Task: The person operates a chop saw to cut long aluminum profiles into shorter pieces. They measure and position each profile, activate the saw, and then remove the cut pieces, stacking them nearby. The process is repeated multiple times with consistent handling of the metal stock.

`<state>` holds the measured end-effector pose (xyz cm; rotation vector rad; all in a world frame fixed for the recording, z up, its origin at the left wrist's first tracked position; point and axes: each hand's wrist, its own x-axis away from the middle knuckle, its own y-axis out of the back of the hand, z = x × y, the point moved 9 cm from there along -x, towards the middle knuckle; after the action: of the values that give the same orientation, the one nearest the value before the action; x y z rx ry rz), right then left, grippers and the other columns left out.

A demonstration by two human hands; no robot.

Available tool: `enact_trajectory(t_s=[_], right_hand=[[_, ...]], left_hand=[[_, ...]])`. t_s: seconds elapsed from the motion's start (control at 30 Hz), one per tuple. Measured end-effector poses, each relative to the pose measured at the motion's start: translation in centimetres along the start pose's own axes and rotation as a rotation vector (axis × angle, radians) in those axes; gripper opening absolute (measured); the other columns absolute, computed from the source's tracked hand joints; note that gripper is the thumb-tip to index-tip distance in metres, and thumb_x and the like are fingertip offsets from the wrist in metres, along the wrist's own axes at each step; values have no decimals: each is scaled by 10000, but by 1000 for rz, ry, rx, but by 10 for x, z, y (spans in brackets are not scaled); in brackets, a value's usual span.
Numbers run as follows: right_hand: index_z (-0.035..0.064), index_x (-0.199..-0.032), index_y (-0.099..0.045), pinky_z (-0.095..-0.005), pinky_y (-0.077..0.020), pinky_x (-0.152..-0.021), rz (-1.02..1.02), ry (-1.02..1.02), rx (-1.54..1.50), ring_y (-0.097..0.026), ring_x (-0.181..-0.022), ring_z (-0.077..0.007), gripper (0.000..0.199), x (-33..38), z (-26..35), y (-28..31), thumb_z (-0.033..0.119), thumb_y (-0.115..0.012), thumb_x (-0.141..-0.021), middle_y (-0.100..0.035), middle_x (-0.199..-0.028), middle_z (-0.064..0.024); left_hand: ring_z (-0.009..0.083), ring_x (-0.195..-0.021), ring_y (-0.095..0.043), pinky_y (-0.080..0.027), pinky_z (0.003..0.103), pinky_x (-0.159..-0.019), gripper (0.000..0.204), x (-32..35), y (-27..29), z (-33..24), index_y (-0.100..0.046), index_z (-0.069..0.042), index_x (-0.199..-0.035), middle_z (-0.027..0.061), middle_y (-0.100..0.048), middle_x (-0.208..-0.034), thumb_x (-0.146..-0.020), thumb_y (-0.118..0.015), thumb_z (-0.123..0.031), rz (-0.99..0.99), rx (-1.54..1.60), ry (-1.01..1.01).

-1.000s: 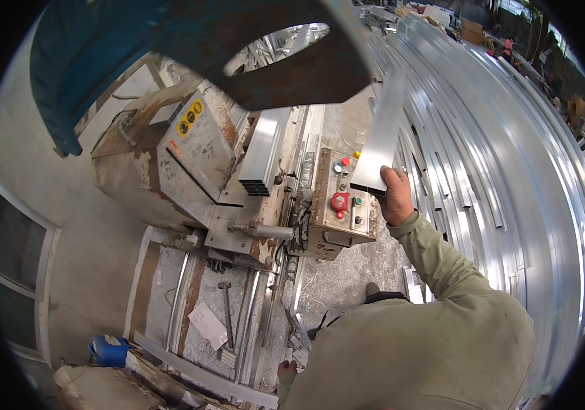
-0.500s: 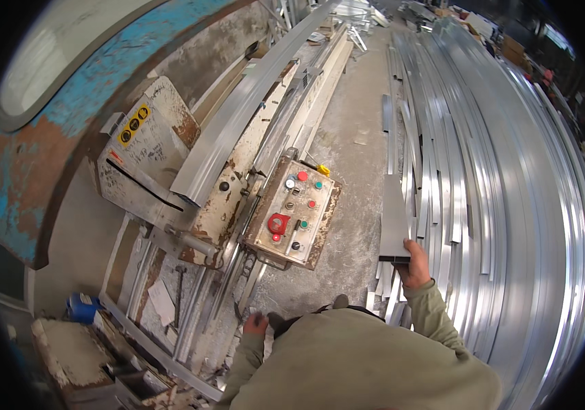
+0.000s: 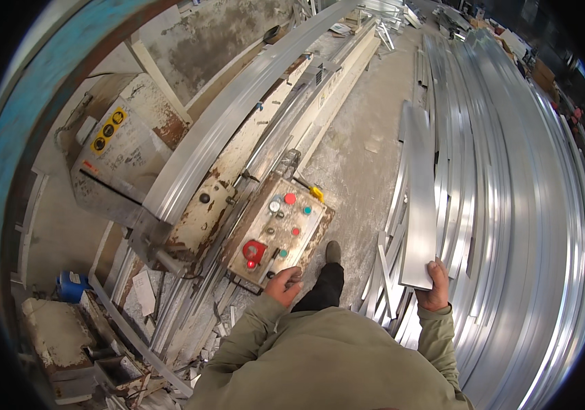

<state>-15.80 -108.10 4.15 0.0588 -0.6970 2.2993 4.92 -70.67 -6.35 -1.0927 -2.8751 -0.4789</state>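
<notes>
My right hand [image 3: 433, 285] is closed around the near end of a long, flat aluminium profile [image 3: 418, 198], with the thumb on top. This profile points away from me, above the stacked lengths on the right. My left hand [image 3: 283, 287] is loosely curled, with nothing visible in it, by the near corner of a worn control box [image 3: 280, 229]. Red and green buttons, a red switch [image 3: 253, 253] and a yellow part [image 3: 316, 194] show on the box. Left of it, a wide ribbed aluminium profile [image 3: 219, 130] lies along the cream machine [image 3: 193, 222].
Many long aluminium profiles [image 3: 518, 205] cover the floor at right. A concrete aisle [image 3: 357, 150] runs between them and the machine. A blue-painted frame [image 3: 9, 150] curves along the left, with a blue container [image 3: 72, 287] below. Metal offcuts lie near the machine's base.
My left hand has risen from low beside my body to the control box's near corner. The right hand's profile now shows its broad face. One foot has stepped forward, and the view has shifted.
</notes>
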Motion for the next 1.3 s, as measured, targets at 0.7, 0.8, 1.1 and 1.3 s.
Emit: enact_trajectory(t_s=[0.7,0.8,1.1,1.3], right_hand=[[3,-1166,-681,-271,-450,-459,-238,-409,357,-608,-637,-146,424,-380,13,31,384,-695,-983,-675,-883,-43],[7,-1147,-682,-275,-449,-457,-218,-408,390,-602,-631,-149,425,-454,27,35,396,-703,-976,-667,-871,-37],[-6,-1118,-688,-285,-423,-473,-42,-376,459,-545,-549,-135,375,-728,59,6,359,-663,-1035,-660,-816,-33],[-26,-1138,-685,-289,-455,-537,67,-383,591,-590,-642,-124,396,-875,82,-43,356,-673,-1033,-674,-846,-39]], left_hand=[[386,-1377,-559,-419,543,-1169,503,-583,256,-203,-674,-105,-1422,172,-632,-1475,-972,-766,-310,-715,-959,-254],[359,-1462,-491,-336,586,-1226,544,-644,282,-202,-653,-146,-1459,143,-584,-1547,-969,-767,-355,-744,-1040,-99],[369,-1599,-345,-185,671,-1301,613,-705,271,-178,-555,-371,-1582,141,-463,-1669,-996,-727,-426,-632,-1163,189],[427,-1602,-322,-204,758,-1250,703,-730,266,-179,-546,-420,-1588,150,-444,-1680,-938,-812,-383,-650,-1186,270]])
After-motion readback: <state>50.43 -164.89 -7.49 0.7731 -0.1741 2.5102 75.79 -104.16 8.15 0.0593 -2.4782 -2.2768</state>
